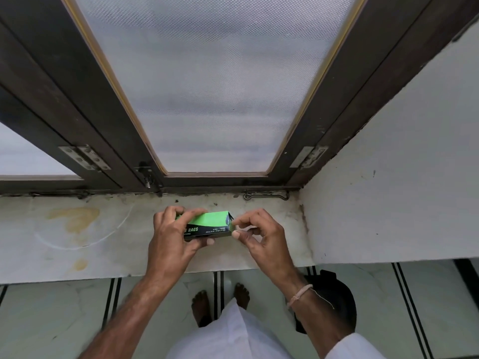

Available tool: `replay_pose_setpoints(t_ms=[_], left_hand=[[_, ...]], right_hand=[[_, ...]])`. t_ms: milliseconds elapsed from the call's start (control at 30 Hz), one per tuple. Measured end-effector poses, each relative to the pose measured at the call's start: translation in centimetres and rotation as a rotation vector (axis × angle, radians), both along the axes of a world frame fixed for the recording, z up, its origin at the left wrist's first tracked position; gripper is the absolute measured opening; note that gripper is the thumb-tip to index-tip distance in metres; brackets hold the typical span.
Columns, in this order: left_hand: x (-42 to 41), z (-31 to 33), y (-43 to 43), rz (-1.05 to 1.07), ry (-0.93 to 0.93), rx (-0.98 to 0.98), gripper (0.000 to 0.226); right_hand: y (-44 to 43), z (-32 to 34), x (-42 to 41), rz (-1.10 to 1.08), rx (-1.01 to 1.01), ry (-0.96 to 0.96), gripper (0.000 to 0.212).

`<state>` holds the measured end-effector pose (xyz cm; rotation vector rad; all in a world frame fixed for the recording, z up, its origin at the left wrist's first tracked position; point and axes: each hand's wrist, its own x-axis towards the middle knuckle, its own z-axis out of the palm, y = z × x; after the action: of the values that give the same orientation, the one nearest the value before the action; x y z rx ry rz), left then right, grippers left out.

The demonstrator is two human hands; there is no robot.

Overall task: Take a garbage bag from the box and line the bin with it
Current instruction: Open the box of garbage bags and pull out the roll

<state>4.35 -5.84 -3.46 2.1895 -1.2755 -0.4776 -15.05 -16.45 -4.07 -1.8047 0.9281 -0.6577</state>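
Observation:
A small green and black garbage bag box (pixel 210 225) is held just above the stained white window sill (pixel 103 242). My left hand (pixel 173 237) wraps around its left half. My right hand (pixel 255 235) pinches the flap at the box's right end between thumb and forefinger. A dark bin (pixel 334 296) stands on the floor below the sill at my right, largely hidden behind my right forearm. No bag is visible outside the box.
A dark-framed window with a mesh pane (pixel 215 86) rises behind the sill. A white wall (pixel 388 190) closes the sill on the right. My bare feet (pixel 220 299) stand on the pale tiled floor (pixel 51 320) below.

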Motion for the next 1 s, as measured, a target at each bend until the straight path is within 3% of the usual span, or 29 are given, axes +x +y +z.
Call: replay_pose_setpoints(t_ms=[133,200,533,633,733,1000], left_hand=[[0.0,0.1,0.0,0.001,0.026,-0.012,0.071],[0.0,0.1,0.0,-0.016,0.05,-0.007,0.071],[-0.3,0.4,-0.1,-0.024,0.059,0.026,0.075],[-0.4,0.5,0.0,-0.051,0.035,0.048,0.07],[-0.5,0.5,0.2,-0.075,0.023,0.064,0.067],[-1.2,2.5,-0.2,-0.063,-0.099,0.1,0.066]], right_hand=[[-0.1,0.0,-0.1,-0.01,0.034,-0.015,0.04],[-0.3,0.0,0.0,0.022,0.058,-0.026,0.042],[-0.8,-0.4,-0.4,-0.009,0.306,-0.151,0.008],[-0.8,-0.1,-0.3,0.005,0.456,-0.187,0.031],[-1.1,0.0,-0.5,0.051,0.457,-0.148,0.049],[-0.8,0.5,-0.5,0.07,0.402,-0.13,0.05]])
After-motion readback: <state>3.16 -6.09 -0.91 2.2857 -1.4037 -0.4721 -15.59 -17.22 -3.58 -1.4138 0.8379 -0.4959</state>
